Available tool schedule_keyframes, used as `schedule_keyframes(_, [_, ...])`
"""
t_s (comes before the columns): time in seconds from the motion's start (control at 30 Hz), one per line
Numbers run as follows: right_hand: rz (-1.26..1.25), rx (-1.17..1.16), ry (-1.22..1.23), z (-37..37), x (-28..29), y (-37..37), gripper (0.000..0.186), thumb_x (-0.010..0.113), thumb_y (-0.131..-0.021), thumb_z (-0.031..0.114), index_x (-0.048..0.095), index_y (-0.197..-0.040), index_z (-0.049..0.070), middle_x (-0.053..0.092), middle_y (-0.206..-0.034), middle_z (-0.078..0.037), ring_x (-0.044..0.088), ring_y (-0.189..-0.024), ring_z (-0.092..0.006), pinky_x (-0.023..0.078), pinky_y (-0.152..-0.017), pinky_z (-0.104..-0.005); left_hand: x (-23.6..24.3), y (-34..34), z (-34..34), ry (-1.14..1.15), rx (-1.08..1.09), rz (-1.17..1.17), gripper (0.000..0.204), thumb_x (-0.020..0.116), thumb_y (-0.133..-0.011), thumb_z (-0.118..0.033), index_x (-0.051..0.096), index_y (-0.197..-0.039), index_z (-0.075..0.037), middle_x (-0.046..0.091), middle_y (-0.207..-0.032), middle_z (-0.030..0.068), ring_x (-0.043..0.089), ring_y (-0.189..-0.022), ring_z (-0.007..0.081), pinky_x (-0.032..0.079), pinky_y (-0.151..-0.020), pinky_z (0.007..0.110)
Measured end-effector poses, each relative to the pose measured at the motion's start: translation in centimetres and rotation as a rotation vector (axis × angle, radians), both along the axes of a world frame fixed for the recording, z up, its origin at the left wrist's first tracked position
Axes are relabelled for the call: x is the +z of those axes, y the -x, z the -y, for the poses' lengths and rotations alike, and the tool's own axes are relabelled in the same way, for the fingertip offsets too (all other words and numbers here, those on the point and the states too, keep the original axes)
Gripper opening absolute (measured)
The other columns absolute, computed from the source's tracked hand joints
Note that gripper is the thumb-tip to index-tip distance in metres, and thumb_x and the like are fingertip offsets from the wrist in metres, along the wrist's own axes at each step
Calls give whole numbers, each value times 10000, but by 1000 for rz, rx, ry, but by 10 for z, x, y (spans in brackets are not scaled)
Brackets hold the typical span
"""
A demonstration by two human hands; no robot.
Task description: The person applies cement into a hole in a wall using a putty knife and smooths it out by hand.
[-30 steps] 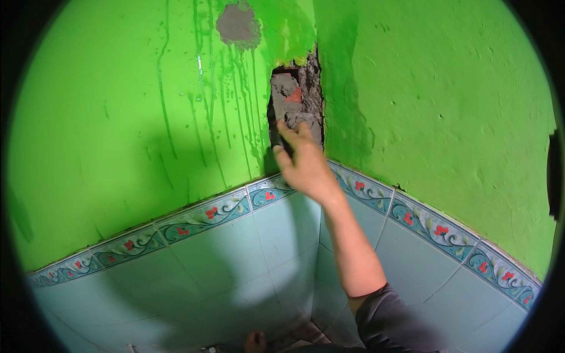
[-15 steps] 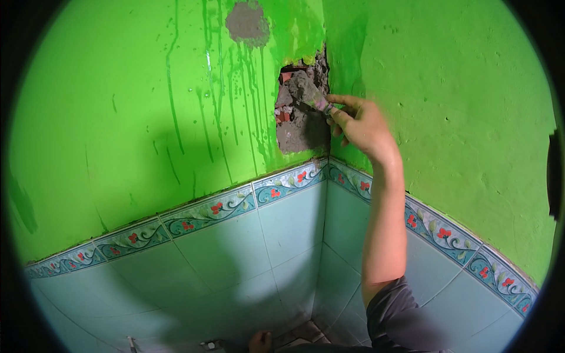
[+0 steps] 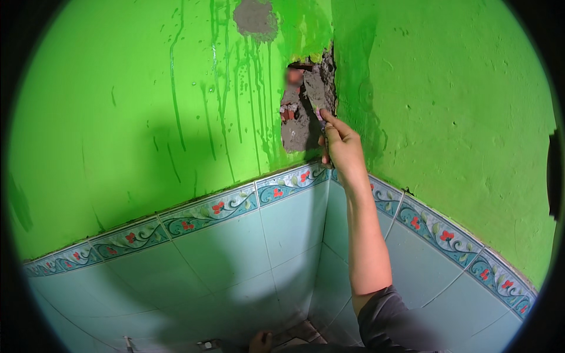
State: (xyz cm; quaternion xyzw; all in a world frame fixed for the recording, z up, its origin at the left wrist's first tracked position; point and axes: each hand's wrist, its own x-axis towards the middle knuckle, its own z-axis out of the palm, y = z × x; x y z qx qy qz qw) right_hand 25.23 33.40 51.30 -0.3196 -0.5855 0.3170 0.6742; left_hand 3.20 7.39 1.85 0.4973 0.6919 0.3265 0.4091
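My right hand (image 3: pixel 342 144) is closed around the handle of a putty knife (image 3: pixel 318 106), its mortar-smeared blade pointing up. The blade lies over the right part of a broken-out patch (image 3: pixel 300 132) in the green wall, close to the corner. Grey mortar covers the patch's lower part, and bits of red brick (image 3: pixel 288 113) show along its left side. Whether the blade presses on the surface I cannot tell. My left hand is not in view; a small skin-coloured shape (image 3: pixel 260 342) at the lower edge looks like a bare foot.
A round grey mortar spot (image 3: pixel 255 20) sits higher on the green wall, with wet drips below it. A flowered border (image 3: pixel 223 207) tops the pale blue tiles (image 3: pixel 235 241) on both walls. Low at the left is a small tap-like fitting (image 3: pixel 129 343).
My right hand has moved down and slightly left. The putty knife has swung from slanting up-left to nearly upright, its blade now farther right in the patch. The view has shifted slightly.
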Motion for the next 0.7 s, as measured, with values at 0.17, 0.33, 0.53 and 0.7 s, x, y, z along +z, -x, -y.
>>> schedule_keyframes(0.17, [31,-23,-7,-13,-2,10,354,483,-1029,192,578,-1367,143,555,-706,-12,428,-426,-79,368,-401,-243,31,-11,-3,57,-25,-148,387,462,-1010,-275,558,-1266,-1,651,-1103,172,600,-988,278,462,-889,379])
schedule_keyframes(0.33, [157,-74,-63,-10,0,18,371,451,-1026,149,557,-1378,96,510,-655,10,432,-408,-86,371,-387,-260,36,-9,-1,117,-140,-120,430,459,-1011,-281,531,-1331,-3,605,-1274,194,563,-1165,310,417,-1007,394])
schedule_keyframes(0.53, [411,-240,-221,-31,-9,1,395,447,-995,123,557,-1366,45,521,-603,-13,461,-411,-101,411,-420,-284,76,-23,0,183,-152,-65,449,439,-1018,-267,496,-1371,5,557,-1358,207,518,-1251,342,390,-1054,418])
schedule_keyframes(0.7, [422,-118,-40,12,3,-2,406,435,-985,119,560,-1361,36,529,-597,-21,465,-409,-102,416,-430,-281,84,-26,3,163,-152,-22,456,420,-1026,-261,472,-1393,6,529,-1391,209,491,-1286,343,371,-1076,418])
